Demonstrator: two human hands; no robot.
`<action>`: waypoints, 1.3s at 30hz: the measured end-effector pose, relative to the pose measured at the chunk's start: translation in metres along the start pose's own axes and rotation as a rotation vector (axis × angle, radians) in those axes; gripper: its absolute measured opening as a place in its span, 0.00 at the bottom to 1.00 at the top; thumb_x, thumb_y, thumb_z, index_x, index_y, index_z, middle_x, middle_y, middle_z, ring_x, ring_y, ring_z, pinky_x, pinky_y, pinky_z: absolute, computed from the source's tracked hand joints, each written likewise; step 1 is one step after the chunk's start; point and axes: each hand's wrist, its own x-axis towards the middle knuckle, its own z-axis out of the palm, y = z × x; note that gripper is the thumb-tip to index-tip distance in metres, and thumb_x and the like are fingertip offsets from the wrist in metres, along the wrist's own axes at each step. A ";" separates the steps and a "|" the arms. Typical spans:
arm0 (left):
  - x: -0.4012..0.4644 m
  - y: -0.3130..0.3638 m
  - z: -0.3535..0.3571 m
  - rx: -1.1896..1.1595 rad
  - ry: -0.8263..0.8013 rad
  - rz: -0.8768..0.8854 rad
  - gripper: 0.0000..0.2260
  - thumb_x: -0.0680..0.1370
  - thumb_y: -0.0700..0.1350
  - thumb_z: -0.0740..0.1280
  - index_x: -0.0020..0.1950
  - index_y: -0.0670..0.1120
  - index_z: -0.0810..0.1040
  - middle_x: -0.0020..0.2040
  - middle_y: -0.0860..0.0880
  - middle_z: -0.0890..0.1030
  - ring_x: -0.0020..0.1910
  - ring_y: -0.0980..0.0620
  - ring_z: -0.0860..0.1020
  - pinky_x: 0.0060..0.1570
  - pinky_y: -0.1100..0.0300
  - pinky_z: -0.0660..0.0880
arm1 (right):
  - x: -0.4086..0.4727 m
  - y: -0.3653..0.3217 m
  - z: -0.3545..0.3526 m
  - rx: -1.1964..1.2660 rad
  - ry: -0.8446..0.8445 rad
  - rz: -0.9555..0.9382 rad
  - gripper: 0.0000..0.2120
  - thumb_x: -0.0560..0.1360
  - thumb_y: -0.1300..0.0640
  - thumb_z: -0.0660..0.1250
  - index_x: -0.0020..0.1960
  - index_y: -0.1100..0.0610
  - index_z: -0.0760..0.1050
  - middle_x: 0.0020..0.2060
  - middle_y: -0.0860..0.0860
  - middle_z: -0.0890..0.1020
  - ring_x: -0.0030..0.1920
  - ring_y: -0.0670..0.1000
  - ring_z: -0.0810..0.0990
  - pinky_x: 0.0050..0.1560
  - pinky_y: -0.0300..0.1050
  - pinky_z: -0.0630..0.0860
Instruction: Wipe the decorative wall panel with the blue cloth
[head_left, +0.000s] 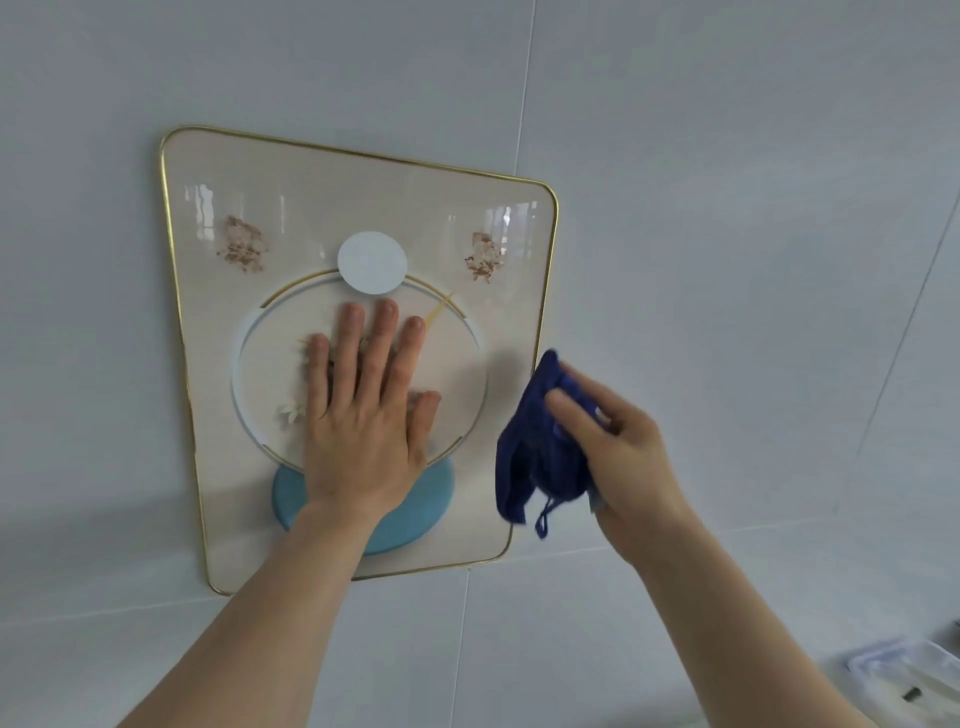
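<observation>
The gold-rimmed cream rectangular wall panel (358, 208) hangs on the pale tiled wall (727, 156). The left hand (363, 415) lies flat on the panel's middle. The right hand (618, 447) holds the crumpled dark blue cloth (535, 452) just beside the panel's right edge.

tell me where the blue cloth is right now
In the head view the blue cloth is bunched in the right hand, at the right edge of the decorative wall panel, while the left hand lies flat on the panel's middle.

no readable text, labels or numbers
</observation>
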 end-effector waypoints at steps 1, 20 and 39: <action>0.000 0.000 0.001 0.012 0.007 0.001 0.30 0.86 0.57 0.51 0.86 0.49 0.50 0.86 0.48 0.47 0.85 0.42 0.46 0.83 0.41 0.42 | 0.007 -0.009 0.005 0.089 0.022 -0.024 0.13 0.80 0.61 0.71 0.62 0.51 0.85 0.55 0.54 0.89 0.59 0.56 0.87 0.63 0.52 0.81; -0.001 0.000 0.012 0.071 0.076 -0.008 0.29 0.86 0.57 0.52 0.86 0.49 0.52 0.86 0.48 0.50 0.85 0.43 0.48 0.83 0.42 0.42 | 0.103 -0.024 0.093 -0.930 0.425 -1.117 0.20 0.84 0.54 0.65 0.75 0.57 0.74 0.78 0.60 0.70 0.80 0.60 0.66 0.76 0.56 0.72; -0.001 0.002 0.010 0.069 0.061 -0.013 0.29 0.86 0.58 0.46 0.85 0.49 0.53 0.86 0.48 0.51 0.85 0.43 0.48 0.83 0.42 0.44 | 0.109 -0.007 0.088 -1.071 0.275 -1.361 0.18 0.86 0.58 0.59 0.73 0.64 0.74 0.75 0.67 0.72 0.78 0.67 0.68 0.79 0.68 0.64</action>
